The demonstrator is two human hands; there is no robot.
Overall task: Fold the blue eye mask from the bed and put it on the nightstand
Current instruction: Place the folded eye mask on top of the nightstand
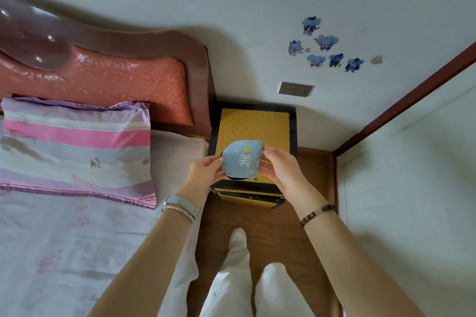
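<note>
The blue eye mask (240,159), folded in half with white characters and a small yellow crown on its face, is held in the air over the front of the nightstand (253,126). My left hand (203,171) pinches its left edge. My right hand (280,168) grips its right side, where a yellow strap shows between the fingers. The nightstand has a yellow dotted top with a black border and stands between the bed and the wall.
The bed (64,239) with a pale sheet lies to the left, with a pink and purple striped pillow (77,147) against the padded headboard (116,80). A white wall panel (412,175) rises on the right. My white-trousered legs (242,278) stand on the wooden floor.
</note>
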